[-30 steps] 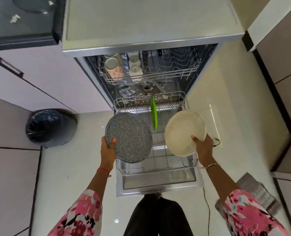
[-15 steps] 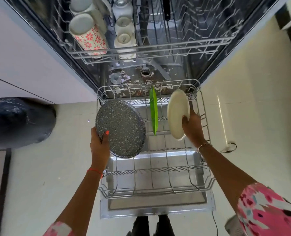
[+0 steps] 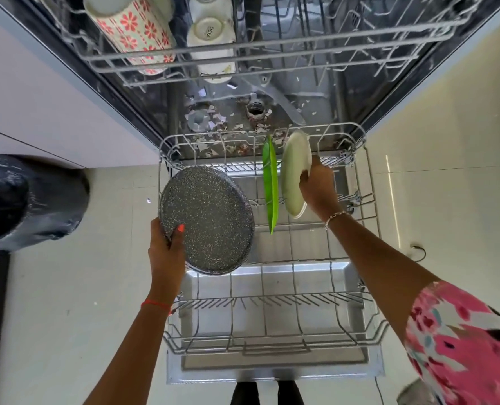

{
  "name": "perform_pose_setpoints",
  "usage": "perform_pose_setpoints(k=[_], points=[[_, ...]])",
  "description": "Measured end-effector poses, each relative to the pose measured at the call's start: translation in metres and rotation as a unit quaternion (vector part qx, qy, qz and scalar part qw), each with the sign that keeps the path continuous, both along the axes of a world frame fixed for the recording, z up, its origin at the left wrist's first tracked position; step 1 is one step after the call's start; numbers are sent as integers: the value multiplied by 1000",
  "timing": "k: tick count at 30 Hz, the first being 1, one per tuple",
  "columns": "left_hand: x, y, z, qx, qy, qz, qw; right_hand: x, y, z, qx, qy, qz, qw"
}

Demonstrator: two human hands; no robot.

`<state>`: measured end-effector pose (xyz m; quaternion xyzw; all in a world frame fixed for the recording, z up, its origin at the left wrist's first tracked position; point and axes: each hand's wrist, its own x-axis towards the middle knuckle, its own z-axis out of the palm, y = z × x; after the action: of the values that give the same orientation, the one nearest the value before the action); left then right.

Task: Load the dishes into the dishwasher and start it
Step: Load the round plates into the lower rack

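While the lower rack (image 3: 275,347) stands pulled out below you, your right hand (image 3: 316,188) pinches the cream plate (image 3: 295,171) by its rim, holding it upright on edge with its long axis running 12 to 6 o'clock, just on the 3 o'clock side of the green plate (image 3: 270,185) standing in the tines. Your left hand (image 3: 166,252) grips the speckled grey plate (image 3: 210,220) at its 7 o'clock edge, tilted toward you over the rack's 9 o'clock side. The right hand is nearer a slot, so the cream plate looks due in first, parallel to the green one.
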<state>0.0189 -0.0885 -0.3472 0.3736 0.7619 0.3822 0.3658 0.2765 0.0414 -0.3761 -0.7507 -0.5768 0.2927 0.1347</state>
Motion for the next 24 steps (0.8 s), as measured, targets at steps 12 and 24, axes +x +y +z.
perform_pose_setpoints(k=[12, 24], points=[[-9, -15, 19, -31, -115, 62, 991, -9, -59, 24, 166, 125, -41, 977], [13, -42, 35, -145, -263, 11, 954, -18, -116, 81, -161, 527, -186, 814]])
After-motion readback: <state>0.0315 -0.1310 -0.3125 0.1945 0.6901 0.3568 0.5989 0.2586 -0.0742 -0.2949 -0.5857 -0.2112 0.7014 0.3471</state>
